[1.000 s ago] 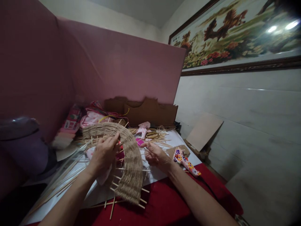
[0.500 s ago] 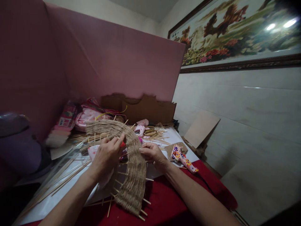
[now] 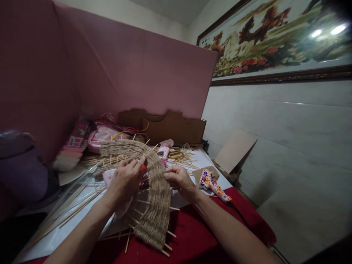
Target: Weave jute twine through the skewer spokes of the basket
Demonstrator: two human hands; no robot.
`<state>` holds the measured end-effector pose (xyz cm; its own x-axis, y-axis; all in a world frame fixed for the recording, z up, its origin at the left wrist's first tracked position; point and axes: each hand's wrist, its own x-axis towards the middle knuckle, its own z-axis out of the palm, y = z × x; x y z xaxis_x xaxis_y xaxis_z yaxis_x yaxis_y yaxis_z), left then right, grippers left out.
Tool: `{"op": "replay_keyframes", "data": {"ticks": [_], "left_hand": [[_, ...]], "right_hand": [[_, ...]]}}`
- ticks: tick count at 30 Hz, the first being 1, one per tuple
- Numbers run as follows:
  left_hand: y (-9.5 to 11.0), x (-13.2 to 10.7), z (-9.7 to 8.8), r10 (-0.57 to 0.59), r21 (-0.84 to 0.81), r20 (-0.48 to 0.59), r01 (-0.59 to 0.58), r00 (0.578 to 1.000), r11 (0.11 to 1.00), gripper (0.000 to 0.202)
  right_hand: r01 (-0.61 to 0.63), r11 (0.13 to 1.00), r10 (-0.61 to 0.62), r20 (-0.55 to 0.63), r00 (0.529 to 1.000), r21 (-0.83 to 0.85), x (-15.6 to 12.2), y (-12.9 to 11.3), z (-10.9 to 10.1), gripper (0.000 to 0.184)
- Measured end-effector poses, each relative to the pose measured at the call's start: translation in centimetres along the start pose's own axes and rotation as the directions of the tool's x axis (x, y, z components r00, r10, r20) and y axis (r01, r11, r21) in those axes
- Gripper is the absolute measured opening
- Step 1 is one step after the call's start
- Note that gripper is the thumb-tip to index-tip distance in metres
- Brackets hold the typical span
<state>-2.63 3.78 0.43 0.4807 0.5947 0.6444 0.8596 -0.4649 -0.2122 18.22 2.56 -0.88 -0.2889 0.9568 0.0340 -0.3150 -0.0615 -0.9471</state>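
Observation:
A curved band of brown twine woven over thin wooden sticks (image 3: 158, 194) arches across the middle of the view, stick ends poking out along both edges. My left hand (image 3: 127, 179) is closed on its inner edge, with the index finger lying on the weave. At the outer edge, my right hand (image 3: 178, 179) pinches the band between thumb and fingers. Beneath the left hand, pale cloth and a bit of red show in part. To the right lies a flower-patterned cloth piece (image 3: 214, 185) on a scrap of brown board.
Thin sticks (image 3: 78, 209) lie at the left on white sheeting. Behind are pink cloth (image 3: 106, 137), a cut cardboard piece (image 3: 176, 126) and more sticks and coils (image 3: 183, 154). A red cloth (image 3: 198, 234) covers the near edge. A purple object (image 3: 24, 172) stands far left.
Almost nothing differs. Both hands keep their hold on the woven band, and the view has shifted very slightly.

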Motion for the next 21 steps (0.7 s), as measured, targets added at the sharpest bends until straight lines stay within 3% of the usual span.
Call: {"op": "replay_keyframes", "data": {"ticks": [16, 21], "left_hand": [[0.07, 0.03, -0.22, 0.009, -0.006, 0.009, -0.009, 1.000, 1.000, 0.045], [0.01, 0.02, -0.11, 0.021, -0.023, 0.009, -0.021, 1.000, 1.000, 0.046]], "right_hand": [[-0.015, 0.987, 0.016, 0.009, 1.000, -0.158, -0.12, 0.16, 0.09, 0.029], [0.000, 0.993, -0.005, -0.040, 0.999, -0.120, -0.02, 0.28, 0.28, 0.027]]}}
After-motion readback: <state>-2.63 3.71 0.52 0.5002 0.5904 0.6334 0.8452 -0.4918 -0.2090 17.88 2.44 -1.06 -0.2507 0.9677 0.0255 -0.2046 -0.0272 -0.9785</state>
